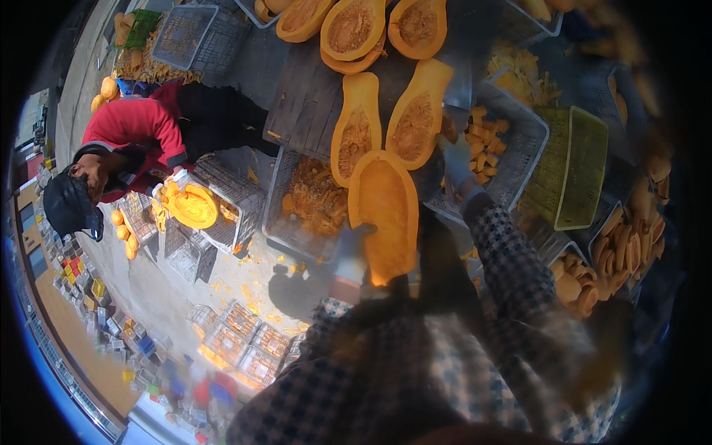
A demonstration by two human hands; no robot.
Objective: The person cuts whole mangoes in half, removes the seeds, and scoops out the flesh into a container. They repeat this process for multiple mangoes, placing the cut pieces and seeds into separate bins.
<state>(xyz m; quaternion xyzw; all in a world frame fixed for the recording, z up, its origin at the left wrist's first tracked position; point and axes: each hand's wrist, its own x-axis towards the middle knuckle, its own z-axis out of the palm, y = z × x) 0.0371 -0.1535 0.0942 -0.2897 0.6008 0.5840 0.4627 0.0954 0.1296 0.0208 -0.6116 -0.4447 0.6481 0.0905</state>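
In a pale glove, my left hand (350,256) grips the edge of a hollowed squash half (384,206), its cut face up and its cavity scraped smooth. My right hand (458,160), also gloved, is beside another squash half (416,119) that still has seeds and fibres. A small brownish thing shows at the right fingers, too blurred to name. One more seeded half (357,130) lies to the left on the dark wooden table (306,94). Further seeded halves (353,28) lie at the table's far side.
A crate of scraped pulp (272,222) stands left of the table. On the right are a crate (525,150) with orange chunks, a yellow crate (578,167) and crates of squash pieces (628,250). A person in a red top (133,128) bends over a squash half (192,206) at left.
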